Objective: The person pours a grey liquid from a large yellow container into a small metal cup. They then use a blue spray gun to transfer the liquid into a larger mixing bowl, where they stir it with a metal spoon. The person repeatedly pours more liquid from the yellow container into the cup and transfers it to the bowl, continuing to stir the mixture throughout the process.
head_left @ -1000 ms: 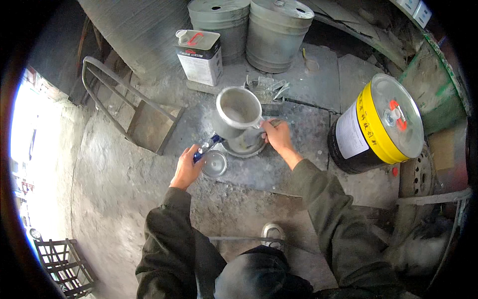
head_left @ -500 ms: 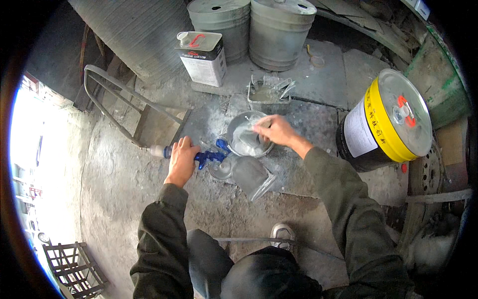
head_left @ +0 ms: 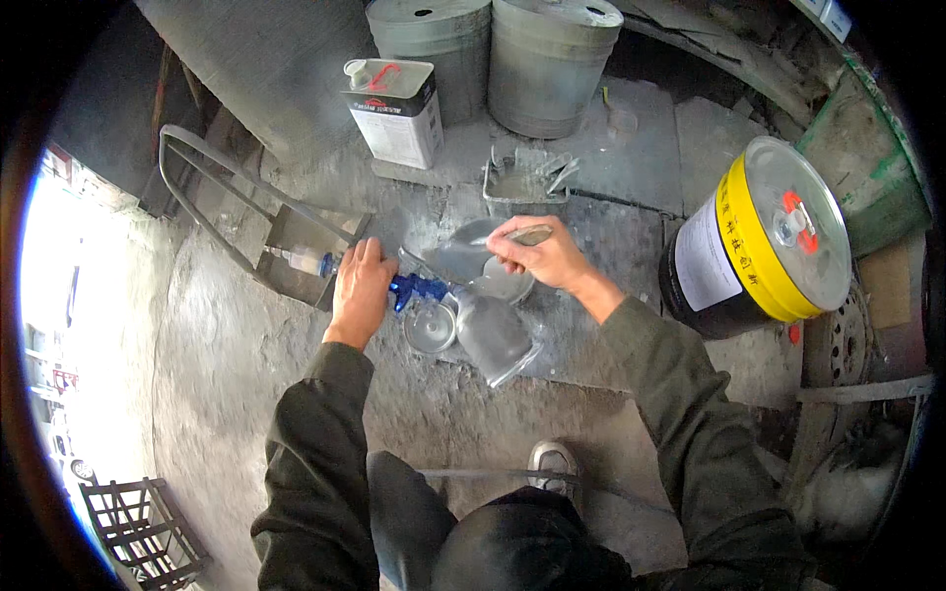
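left hand (head_left: 360, 291) wrapped around the blue gun (head_left: 419, 290), apparently to steady its tipped cup (head_left: 493, 330) beside the bowl (head_left: 509, 285); right hand (head_left: 542, 258) pinching the brush (head_left: 534, 235), presumably for fine control.

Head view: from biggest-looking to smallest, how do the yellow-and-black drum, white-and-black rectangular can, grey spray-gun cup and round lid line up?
1. Yellow-and-black drum
2. White-and-black rectangular can and grey spray-gun cup: too alike to rank
3. Round lid

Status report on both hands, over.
Left hand gripping blue spray gun, cup tipped. Right hand holding brush-like tool. Round lid close beside cup.
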A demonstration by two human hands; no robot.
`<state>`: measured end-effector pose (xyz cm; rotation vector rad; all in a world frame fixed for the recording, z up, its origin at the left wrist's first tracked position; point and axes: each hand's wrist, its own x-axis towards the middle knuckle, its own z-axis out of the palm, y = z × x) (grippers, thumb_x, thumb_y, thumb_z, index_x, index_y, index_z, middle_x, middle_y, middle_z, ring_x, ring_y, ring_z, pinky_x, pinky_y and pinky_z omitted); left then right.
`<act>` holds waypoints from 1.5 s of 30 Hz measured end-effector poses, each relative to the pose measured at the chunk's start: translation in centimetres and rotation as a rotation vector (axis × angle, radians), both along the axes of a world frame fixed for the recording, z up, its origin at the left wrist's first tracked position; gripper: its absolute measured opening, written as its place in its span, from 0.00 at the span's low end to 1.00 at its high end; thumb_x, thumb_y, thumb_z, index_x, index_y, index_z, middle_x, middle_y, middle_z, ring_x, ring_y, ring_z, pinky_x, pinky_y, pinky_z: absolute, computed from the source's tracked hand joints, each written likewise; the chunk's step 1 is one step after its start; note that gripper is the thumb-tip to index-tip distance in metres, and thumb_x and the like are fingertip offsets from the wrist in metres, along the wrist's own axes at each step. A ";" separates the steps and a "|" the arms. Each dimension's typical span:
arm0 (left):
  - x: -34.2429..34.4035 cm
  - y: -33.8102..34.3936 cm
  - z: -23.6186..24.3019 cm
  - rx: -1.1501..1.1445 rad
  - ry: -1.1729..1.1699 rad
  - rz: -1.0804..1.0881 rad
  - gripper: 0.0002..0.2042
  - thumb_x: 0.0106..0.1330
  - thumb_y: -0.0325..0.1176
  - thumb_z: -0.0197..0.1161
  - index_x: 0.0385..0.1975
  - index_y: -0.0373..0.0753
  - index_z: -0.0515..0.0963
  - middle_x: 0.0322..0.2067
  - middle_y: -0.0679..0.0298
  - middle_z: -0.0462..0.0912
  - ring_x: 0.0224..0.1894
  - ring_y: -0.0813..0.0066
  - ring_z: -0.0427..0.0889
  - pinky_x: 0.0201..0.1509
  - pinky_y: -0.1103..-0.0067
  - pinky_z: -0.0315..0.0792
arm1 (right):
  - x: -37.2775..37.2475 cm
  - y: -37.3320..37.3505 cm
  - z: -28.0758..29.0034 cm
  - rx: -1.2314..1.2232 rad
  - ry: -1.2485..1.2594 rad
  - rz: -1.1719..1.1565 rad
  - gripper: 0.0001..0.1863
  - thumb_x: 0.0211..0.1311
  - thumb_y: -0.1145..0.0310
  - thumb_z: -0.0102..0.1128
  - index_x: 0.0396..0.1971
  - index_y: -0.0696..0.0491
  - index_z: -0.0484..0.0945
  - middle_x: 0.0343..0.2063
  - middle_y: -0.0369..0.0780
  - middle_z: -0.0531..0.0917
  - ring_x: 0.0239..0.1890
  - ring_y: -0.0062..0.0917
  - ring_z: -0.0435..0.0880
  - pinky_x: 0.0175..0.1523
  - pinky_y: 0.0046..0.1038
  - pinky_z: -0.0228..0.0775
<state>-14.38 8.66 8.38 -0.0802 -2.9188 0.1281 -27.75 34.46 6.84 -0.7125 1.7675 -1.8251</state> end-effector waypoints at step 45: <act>-0.8 2.0 2.3 -0.297 0.022 -0.366 0.02 0.50 0.30 0.60 0.22 0.41 0.78 0.36 0.64 0.73 0.46 0.68 0.74 0.51 0.74 0.70 | -3.4 -2.7 0.4 0.051 -0.123 -0.125 0.14 0.56 0.61 0.68 0.22 0.59 0.84 0.13 0.40 0.81 0.12 0.19 0.77 0.18 0.23 0.67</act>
